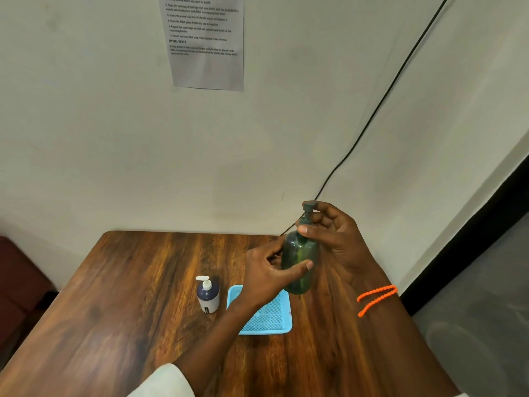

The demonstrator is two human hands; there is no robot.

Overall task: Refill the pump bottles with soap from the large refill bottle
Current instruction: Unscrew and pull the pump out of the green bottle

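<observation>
Hands both engaged: we note the left hand gripping the green pump bottle body above the blue tray, while the right hand pinches its pump head. White-pump bottle stands on the table.

Printed sheet on wall: top running off the frame, text too small to read. Blue tray: left forearm covering its near-left part. Green pump bottle: fingers hiding part of body and neck, contents blurring. Dark bottle: label unreadable.
</observation>
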